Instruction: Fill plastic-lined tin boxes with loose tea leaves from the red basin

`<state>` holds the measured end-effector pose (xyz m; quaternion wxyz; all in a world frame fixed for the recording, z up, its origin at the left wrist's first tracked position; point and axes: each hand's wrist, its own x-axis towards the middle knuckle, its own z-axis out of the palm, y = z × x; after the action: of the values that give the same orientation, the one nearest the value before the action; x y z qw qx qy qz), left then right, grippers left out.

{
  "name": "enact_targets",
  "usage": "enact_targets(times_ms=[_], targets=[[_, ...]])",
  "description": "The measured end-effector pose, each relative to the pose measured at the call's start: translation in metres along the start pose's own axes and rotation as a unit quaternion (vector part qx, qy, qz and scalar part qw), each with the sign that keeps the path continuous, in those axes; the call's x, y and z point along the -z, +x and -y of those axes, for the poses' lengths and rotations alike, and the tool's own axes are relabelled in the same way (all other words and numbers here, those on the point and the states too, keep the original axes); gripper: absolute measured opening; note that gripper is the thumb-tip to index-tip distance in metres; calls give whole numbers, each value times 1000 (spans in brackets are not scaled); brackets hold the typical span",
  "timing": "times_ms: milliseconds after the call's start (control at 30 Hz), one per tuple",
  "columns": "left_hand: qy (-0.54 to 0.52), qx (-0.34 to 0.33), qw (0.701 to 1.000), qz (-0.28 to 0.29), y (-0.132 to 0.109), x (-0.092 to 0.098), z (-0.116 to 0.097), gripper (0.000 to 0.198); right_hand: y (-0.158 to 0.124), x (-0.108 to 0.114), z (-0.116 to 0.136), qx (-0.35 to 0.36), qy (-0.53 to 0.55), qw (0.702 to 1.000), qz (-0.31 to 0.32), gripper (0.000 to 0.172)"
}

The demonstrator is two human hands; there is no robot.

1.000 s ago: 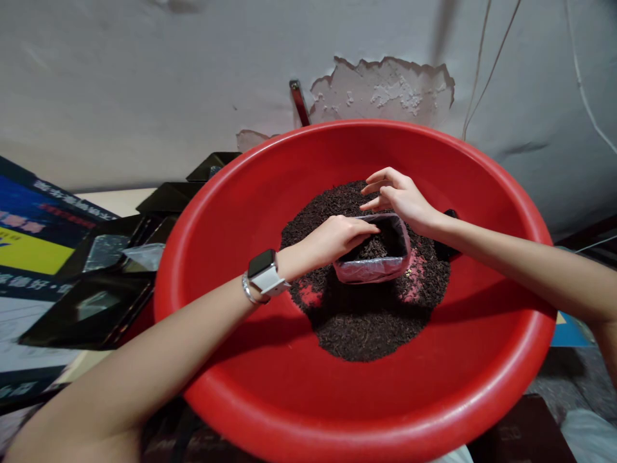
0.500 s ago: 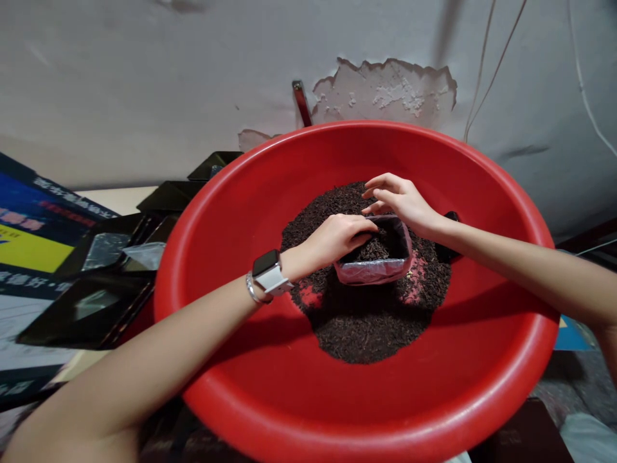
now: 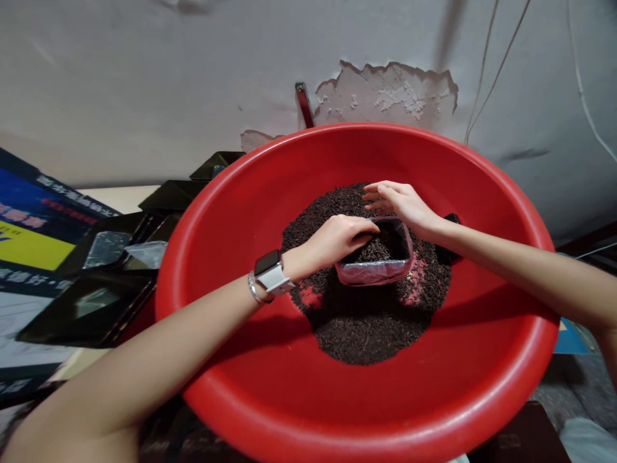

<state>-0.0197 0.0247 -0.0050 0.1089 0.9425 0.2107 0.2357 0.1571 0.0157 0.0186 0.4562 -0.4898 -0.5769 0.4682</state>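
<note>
A small box [image 3: 373, 273] lined with clear plastic sits on a heap of dark loose tea leaves [image 3: 371, 341], inside a wide red plastic basin [image 3: 250, 392]. More tea leaves lie in the box. My left hand [image 3: 340, 236] is closed at the left rim of the box, its fingertips over the inside and partly hidden there. Above the far right edge of the box hovers my right hand [image 3: 407, 204], fingers stretched out and holding nothing. A black object [image 3: 449, 241], mostly behind my right forearm, rests on the tea; its kind is not clear.
Left of the basin stand several dark open boxes [image 3: 87, 308], some with clear plastic inside, near a printed blue and yellow box [image 3: 33, 225]. A wall with peeling paint [image 3: 385, 96] rises behind. Thin cables [image 3: 496, 71] hang at the right.
My right hand has dipped slightly, and its fingers are straighter and closer together. My left hand stays at the box rim. The whole view has shifted a little.
</note>
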Motion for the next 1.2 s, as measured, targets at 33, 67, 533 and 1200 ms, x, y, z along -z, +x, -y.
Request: enact_targets(times_ms=[33, 67, 533, 1200], targets=[[-9, 9, 1000, -7, 0, 1, -1, 21, 0, 0, 0, 0, 0, 1000, -1, 23], [-18, 25, 999, -20, 0, 2, -2, 19, -1, 0, 1, 1, 2, 1000, -1, 23], [-119, 195, 962, -151, 3, 14, 2, 33, -14, -7, 11, 3, 71, 995, 66, 37], [-229, 203, 943, -133, 4, 13, -3, 35, -12, -7, 3, 52, 52, 995, 60, 34]])
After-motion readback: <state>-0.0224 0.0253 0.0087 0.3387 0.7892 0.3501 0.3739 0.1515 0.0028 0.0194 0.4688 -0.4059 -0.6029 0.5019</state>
